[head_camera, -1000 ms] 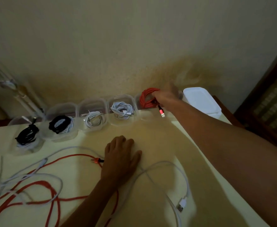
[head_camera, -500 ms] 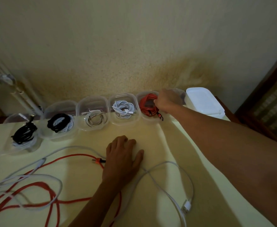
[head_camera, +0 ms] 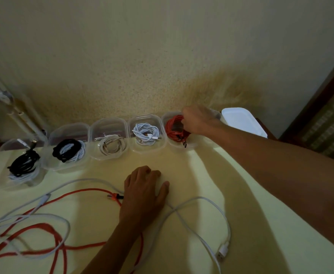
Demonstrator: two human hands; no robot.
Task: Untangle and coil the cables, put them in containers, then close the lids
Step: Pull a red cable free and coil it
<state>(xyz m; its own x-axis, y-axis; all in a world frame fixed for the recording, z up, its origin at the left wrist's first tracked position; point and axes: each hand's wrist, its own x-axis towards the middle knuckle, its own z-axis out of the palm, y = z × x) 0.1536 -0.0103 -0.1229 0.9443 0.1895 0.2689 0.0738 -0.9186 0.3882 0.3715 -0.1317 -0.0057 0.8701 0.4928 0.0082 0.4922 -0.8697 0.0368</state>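
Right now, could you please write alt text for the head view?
A person's right hand presses a coiled red cable into a clear plastic container, last in a row of five by the wall. The left hand rests flat on the pale yellow table over loose white and red cables.

Textured beige wall [head_camera: 142, 56] filling upper frame, darkening to brownish stain low near desk edge. Pale yellow desk [head_camera: 211, 175] butting against wall, soft shadows lying across it. Pale pipes [head_camera: 18, 117] running diagonally down at far left. Dark wooden frame [head_camera: 320, 99] with patterned panel [head_camera: 328, 127] standing at right. Light staying dim, warm.
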